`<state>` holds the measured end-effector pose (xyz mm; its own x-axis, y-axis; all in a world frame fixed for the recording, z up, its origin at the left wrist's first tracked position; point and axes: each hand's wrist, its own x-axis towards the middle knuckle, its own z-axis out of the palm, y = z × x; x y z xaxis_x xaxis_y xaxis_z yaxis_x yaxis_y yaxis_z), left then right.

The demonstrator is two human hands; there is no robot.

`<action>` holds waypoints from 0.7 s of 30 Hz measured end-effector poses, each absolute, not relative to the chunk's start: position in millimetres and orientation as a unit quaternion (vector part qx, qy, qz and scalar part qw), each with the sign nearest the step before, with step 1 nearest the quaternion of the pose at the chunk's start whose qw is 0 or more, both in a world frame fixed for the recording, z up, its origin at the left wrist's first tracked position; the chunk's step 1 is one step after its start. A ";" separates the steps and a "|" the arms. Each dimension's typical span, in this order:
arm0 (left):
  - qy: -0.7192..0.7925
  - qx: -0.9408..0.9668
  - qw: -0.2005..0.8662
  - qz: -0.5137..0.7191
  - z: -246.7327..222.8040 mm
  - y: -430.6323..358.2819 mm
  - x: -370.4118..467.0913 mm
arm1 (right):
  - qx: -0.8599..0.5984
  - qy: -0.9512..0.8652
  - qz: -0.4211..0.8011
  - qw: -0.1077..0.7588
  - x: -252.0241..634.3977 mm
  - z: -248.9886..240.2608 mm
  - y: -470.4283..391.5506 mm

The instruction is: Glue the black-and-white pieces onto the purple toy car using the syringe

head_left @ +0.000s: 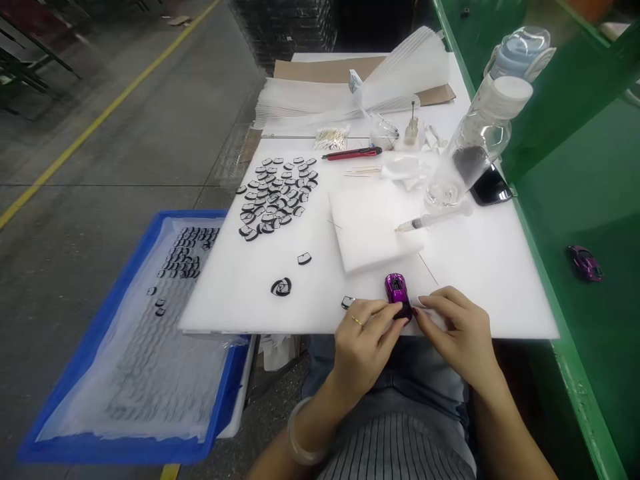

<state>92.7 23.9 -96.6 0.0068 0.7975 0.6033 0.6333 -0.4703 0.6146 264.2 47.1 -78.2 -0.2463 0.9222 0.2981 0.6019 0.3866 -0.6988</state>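
A small purple toy car (396,287) lies at the front edge of the white work surface. My left hand (361,340) is closed, its fingertips pressing the dark near end of the car from the left. My right hand (457,333) is closed at the car's right side, thumb tip against it. Something small and white shows at the right fingertips, too small to name. Just left of my left fingers lies a black-rimmed clear window piece (348,303). Another single piece (304,259) and a small stack (281,287) lie further left.
Many window pieces (275,193) are spread at left. Behind the car lie a foam pad (375,223), syringe (425,220), red cutter (352,154) and cotton swabs (331,139). At right stand a clear bottle (470,147), black phone (493,185) and second purple car (585,263). A blue tray (100,310) sits lower left.
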 end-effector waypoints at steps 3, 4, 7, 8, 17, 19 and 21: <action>0.515 0.721 0.072 0.458 -99.6 27.4 97.2 | -0.522 -0.749 0.231 0.336 263.3 -79.1 47.2; 0.519 0.722 0.073 0.452 -100.2 27.8 97.8 | -0.525 -0.747 0.236 0.331 263.6 -78.5 47.3; 0.533 0.714 0.090 0.446 -100.7 27.9 97.6 | -0.533 -0.744 0.246 0.321 264.0 -76.6 47.5; 0.537 0.710 0.098 0.446 -100.5 27.8 97.0 | -0.534 -0.743 0.247 0.319 263.8 -76.4 47.7; 0.568 0.672 0.194 0.434 -94.2 28.8 92.4 | -0.536 -0.745 0.257 0.302 259.2 -74.5 51.7; 0.573 0.672 0.197 0.427 -93.7 28.6 93.3 | -0.539 -0.748 0.266 0.281 258.2 -71.0 53.7; 0.577 0.678 0.184 0.417 -91.9 29.2 92.5 | -0.540 -0.753 0.273 0.258 259.2 -68.2 55.6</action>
<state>92.5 29.2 -91.9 -0.0132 0.9353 0.3535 0.6291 -0.2670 0.7300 259.2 55.6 -68.2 -0.2841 0.9542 0.0943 0.6715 0.2682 -0.6908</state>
